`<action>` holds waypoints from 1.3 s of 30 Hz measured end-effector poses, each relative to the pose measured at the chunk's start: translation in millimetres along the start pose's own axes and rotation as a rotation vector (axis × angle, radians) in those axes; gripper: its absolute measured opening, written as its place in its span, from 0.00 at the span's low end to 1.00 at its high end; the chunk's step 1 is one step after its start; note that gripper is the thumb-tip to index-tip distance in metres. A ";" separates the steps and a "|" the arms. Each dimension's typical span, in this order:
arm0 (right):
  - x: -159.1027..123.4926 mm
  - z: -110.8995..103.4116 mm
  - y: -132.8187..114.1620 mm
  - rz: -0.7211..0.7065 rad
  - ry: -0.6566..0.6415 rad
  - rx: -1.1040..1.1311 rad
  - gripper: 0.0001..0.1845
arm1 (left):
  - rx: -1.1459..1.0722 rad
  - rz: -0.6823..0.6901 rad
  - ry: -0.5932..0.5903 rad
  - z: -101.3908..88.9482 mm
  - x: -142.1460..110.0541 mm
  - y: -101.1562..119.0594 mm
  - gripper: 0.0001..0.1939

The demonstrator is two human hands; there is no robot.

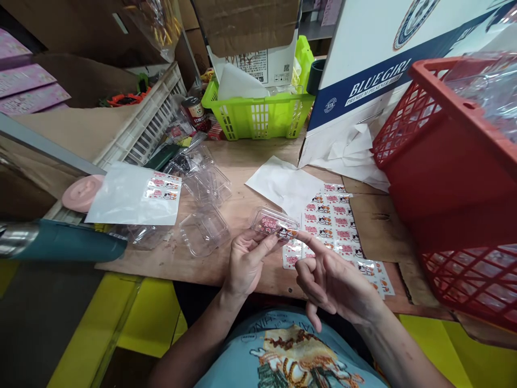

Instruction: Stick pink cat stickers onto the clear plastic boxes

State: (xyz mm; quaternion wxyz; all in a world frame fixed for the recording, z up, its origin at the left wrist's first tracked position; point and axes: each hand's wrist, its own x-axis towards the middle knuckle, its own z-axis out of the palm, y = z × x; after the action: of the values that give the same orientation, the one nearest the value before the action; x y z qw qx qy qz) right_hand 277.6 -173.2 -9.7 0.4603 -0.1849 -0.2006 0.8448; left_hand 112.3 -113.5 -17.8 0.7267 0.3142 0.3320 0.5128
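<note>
Your left hand pinched a small clear plastic box with a pink label, raised just above its fingers. Your right hand pressed 1 extended fingertip to the box's end, other fingers curled. A printed sticker sheet lay just beyond.

At the centre of the frame, the small clear plastic box with a printed sticker is held above the wooden tabletop, the left hand below it and the right hand to its lower right. Right of the box lies the sheet of cat stickers, with the white backing paper behind it. Left of the box sit empty clear plastic boxes; further left lies a second sticker sheet. The lime-green plastic basket stands at upper centre, the red plastic crate at the right edge.
</note>
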 end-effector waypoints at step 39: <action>13.2 21.6 14.0 -0.140 0.318 -0.450 0.38 | 0.068 0.149 0.238 2.9 6.7 -10.6 0.05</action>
State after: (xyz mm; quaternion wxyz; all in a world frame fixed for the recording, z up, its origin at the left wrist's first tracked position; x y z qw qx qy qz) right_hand 250.3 -172.5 -0.1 0.4903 -0.3983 -0.3209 0.7057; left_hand 122.0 -110.4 -25.6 0.6308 0.2995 0.4088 0.5875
